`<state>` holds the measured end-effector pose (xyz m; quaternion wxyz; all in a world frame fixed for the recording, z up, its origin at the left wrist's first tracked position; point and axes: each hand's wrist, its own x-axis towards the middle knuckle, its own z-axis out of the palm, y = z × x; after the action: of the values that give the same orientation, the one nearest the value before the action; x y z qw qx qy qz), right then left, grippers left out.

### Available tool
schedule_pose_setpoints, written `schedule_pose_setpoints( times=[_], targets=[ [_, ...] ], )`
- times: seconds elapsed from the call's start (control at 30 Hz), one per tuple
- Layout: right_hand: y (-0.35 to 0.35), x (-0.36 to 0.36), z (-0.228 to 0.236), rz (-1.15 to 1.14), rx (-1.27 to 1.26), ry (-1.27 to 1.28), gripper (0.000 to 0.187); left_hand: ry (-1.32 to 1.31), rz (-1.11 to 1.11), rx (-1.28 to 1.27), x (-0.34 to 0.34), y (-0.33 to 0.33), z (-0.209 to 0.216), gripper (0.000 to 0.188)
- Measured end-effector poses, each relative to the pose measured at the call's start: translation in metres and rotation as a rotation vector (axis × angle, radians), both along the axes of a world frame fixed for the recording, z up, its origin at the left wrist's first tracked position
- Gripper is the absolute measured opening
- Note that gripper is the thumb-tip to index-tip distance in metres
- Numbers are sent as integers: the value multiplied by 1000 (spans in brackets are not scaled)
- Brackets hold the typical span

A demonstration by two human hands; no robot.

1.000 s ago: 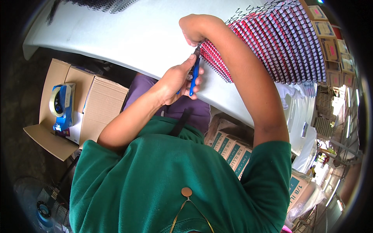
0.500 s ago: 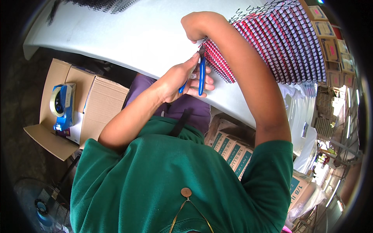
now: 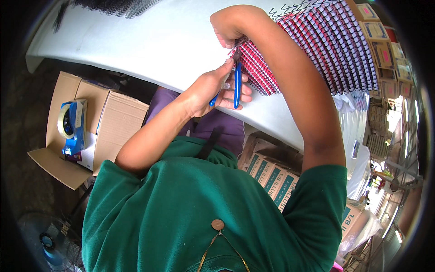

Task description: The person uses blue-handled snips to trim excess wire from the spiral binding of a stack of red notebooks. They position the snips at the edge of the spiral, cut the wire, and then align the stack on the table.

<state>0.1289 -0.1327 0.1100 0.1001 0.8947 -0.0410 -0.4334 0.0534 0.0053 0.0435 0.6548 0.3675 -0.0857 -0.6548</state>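
Observation:
My left hand (image 3: 212, 90) is wrapped around a pair of blue-handled cutters (image 3: 237, 85), its handles spread a little apart. The cutters' dark jaws point away from me, at the left end of a stack of spiral-bound notebooks (image 3: 335, 54). Black wire coils run along this stack, with red and pale edges between them. Bent sharply at the wrist, my right hand (image 3: 226, 29) is curled down at the same end, just beyond the jaws. Its fingers are closed but mostly hidden, so whatever they pinch does not show. My right forearm crosses over the stack.
The work lies on a white-covered table (image 3: 149, 50). Black wire coils (image 3: 118, 5) rest at its far left. Beside me on the left, an open carton (image 3: 120, 129) carries a blue tape dispenser (image 3: 76, 127). A fan (image 3: 47, 242) and stacked cartons (image 3: 272, 179) stand lower down.
My right elbow has shifted slightly outward to the right. The cutters have moved a little right and stay at the stack's end. Both hands keep their hold.

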Motion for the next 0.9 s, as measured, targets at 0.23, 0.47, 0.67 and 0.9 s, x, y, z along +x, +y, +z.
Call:
schedule_pose_setpoints(
  times=[0.23, 0.47, 0.67, 0.9],
  targets=[
    [7, -9, 14, 9, 26, -54, 16, 214, -89, -289, 10, 6, -32, 58],
    [2, -7, 13, -1, 31, -19, 16, -68, -22, -19, 2, 3, 6, 61],
    [1, -11, 17, 7, 91, -100, 19, -71, 9, 15, 3, 7, 3, 59],
    [17, -7, 31, -34, -132, 32, 22, -51, -17, -70, 0, -1, 11, 63]
  ],
)
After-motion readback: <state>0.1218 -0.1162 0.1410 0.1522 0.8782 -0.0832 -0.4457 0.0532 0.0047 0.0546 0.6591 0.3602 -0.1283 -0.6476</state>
